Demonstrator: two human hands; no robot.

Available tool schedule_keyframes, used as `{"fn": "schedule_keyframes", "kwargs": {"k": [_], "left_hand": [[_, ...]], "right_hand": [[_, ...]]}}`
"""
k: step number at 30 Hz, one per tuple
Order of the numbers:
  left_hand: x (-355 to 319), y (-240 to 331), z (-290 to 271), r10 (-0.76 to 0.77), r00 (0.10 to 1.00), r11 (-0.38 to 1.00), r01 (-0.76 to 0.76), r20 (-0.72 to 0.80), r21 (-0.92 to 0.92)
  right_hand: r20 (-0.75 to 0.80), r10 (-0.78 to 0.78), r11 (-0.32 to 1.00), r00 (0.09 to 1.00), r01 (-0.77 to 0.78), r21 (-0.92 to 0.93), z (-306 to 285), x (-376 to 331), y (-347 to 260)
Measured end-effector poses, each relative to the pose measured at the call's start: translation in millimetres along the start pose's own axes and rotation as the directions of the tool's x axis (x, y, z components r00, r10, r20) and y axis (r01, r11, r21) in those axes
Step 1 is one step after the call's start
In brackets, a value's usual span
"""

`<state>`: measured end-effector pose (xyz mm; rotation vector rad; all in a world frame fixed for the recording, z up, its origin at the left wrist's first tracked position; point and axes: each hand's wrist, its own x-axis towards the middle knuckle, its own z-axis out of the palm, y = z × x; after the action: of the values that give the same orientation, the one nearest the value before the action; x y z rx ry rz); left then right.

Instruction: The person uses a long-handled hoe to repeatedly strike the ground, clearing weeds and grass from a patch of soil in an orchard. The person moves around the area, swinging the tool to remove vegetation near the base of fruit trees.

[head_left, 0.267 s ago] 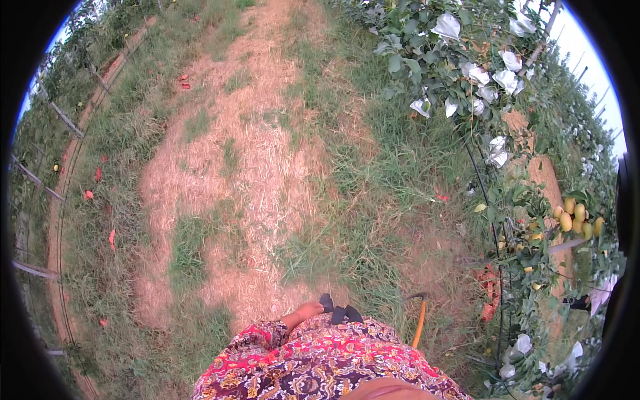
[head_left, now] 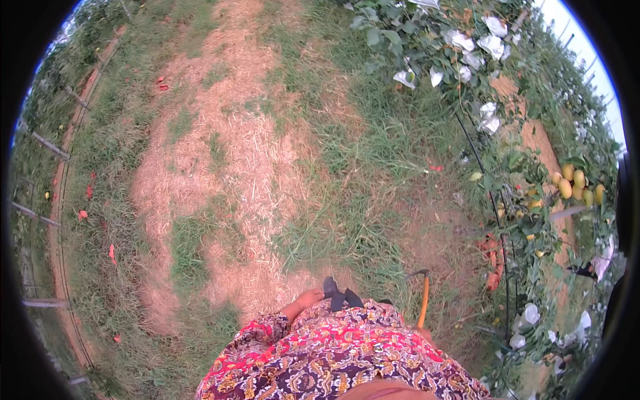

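Observation:
My left hand (head_left: 309, 298) is held low in front of the patterned red and dark clothing. Its fingers look closed, with dark pieces (head_left: 337, 295) right beside the fingertips; whether these are cloth or shoes is unclear. To the right of the clothing, my right hand (head_left: 425, 332) is mostly hidden and grips the lower end of a yellow-orange handle. That handle belongs to a hoe (head_left: 425, 300) with a thin, dark, curved head, which hangs over the grass and dry soil.
A strip of straw and dry grass (head_left: 257, 180) runs ahead. On the right, leafy fruit trees carry white bags (head_left: 492, 47) and yellowish fruit (head_left: 567, 183). A dark hose (head_left: 477, 153) runs along that row. Red scraps (head_left: 493, 260) lie on the ground. Posts (head_left: 50, 145) line the left side.
The view has shifted, so the trees and ground scraps sit higher in the picture. Both hands and the hoe appear slightly higher, and more of the right hand shows on the handle.

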<state>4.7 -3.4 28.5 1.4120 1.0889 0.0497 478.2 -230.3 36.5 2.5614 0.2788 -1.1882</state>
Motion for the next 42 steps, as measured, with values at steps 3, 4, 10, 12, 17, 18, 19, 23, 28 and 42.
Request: {"fn": "schedule_keyframes", "kwargs": {"k": [3,4,10,12,17,18,19,23,28,42], "left_hand": [[-27.2,-24.3,-23.3,-0.103,0.993,0.991,0.098,-0.059,-0.088],[-22.8,-19.0,-25.2,-0.108,0.993,0.972,0.097,-0.039,-0.212],[-24.4,-1.3,14.5,-0.209,0.974,0.942,0.224,0.085,-0.251],[-19.8,-15.5,28.8,-0.183,0.979,0.915,0.202,0.088,-0.349],[-21.1,-54.8,24.2,-0.243,0.97,0.89,0.228,0.011,-0.395],[-16.6,-38.6,24.0,-0.276,0.96,0.855,0.268,0.047,-0.444],[-11.2,-19.9,23.2,-0.277,0.96,0.878,0.274,0.052,-0.393],[15.1,-11.3,3.1,-0.303,0.953,0.884,0.28,-0.003,-0.374],[81.0,-2.8,-9.9,-0.328,0.941,0.892,0.279,-0.082,-0.356],[260.3,116.3,-75.9,-0.529,0.764,0.765,0.618,-0.37,0.183]], "right_hand": [[0.25,-0.44,0.825,0.862,0.498,-0.265,-7.6,-36.8,-44.8],[0.217,-0.364,0.912,0.906,0.394,-0.114,-8.0,-44.6,-50.0],[0.09,-0.269,0.96,0.959,0.274,-0.055,5.4,-8.1,39.4],[0.06,-0.171,0.983,0.984,0.174,-0.062,-3.2,1.6,44.9],[0.124,-0.08,0.991,0.989,0.092,-0.093,-48.5,-68.7,-39.5],[0.132,-0.045,0.998,0.99,0.05,-0.036,-60.1,-77.8,-42.0],[0.142,-0.085,0.991,0.986,0.099,-0.094,-69.1,-74.0,-40.5],[0.168,-0.233,0.943,0.958,0.265,-0.201,-78.5,-24.2,-78.3],[-0.033,-0.281,0.938,0.959,0.282,0.202,-101.7,72.1,-128.1],[0.097,-0.08,0.618,0.992,-0.027,0.786,-314.8,184.9,-309.7]]}}
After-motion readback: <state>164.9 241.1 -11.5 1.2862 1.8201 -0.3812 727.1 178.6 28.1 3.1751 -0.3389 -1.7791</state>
